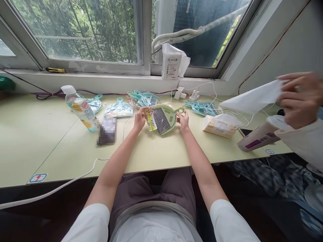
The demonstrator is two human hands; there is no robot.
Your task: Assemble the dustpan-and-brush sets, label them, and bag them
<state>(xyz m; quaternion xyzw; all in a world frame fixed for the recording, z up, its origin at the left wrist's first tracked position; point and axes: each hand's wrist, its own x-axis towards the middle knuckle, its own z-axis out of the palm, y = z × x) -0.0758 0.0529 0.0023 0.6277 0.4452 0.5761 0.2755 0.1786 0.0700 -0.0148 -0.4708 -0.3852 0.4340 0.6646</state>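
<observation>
Just above the middle of the table, a green mini dustpan and brush set [164, 121] with dark bristles and a yellow-green label is held between both hands. My left hand [140, 118] grips its label end on the left. At the handle end, the fingers of my right hand [182, 120] close around the edge near the ring. Behind it on the table lie several wrapped blue-green dustpan sets: one pack [145, 99] directly behind, another pack [118, 109] to the left, and one more pack [203, 108] to the right.
A drink bottle [82, 109] and a blurred dark object [107, 131] stand left. Right are a tissue pack [219, 126], a tilted cup [262, 134], chargers [194, 95] and cables. A co-worker's hand [300, 95] holds a white tissue [254, 97]. A white cable [83, 174] crosses the front edge.
</observation>
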